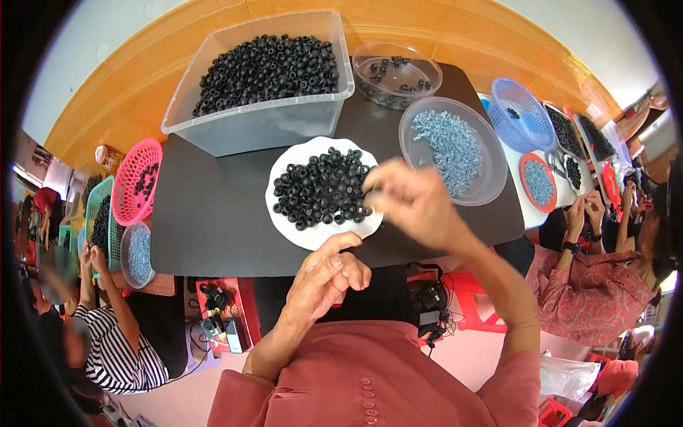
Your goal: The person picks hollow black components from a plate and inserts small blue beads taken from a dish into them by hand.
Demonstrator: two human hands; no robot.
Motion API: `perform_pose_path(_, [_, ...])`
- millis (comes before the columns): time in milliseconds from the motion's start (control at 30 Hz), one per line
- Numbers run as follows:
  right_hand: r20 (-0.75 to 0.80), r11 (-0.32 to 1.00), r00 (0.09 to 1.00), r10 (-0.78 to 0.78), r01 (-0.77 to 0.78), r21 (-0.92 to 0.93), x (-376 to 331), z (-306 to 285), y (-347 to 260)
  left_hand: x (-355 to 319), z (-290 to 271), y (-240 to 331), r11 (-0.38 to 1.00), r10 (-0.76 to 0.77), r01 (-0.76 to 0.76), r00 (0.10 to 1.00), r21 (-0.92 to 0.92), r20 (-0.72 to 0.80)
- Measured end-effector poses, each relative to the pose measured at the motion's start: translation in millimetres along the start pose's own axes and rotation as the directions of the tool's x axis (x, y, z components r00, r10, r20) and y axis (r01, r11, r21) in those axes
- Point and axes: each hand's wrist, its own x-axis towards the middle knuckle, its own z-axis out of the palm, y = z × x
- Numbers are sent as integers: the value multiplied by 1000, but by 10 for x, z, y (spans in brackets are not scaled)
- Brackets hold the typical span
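On the white plate with a wavy rim (288, 228) lies a heap of small black ring-like pieces (320, 186). My right hand (416, 203) hangs over the plate's right edge, fingers bent towards the heap. Motion blurs its fingertips, so whether they hold a piece is unclear. Below the plate, at the table's near edge, my left hand (324, 277) is raised with its fingers curled in. Anything between those fingers is too small or hidden to make out. To the right stands a clear round tub (492, 171) of small pale-blue translucent pieces (449, 149).
A large clear bin (284, 121) full of black pieces stands behind the plate on the dark table (213, 213). Beside it is a round clear container (391, 75) with a few pieces. Co-workers sit left and right, near a pink basket (128, 192) and a blue basket (523, 128).
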Motion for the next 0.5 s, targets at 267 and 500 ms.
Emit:
perform_pose_path(267, [-333,964,935,123,-192,-182,1288,-961,985,-4,-90,-34,983,-157,146,982,108,105])
perform_pose_path(500, [-381,888,924,23,-194,-416,1107,-661,949,-21,-183,-9,981,-193,192,970,21,150])
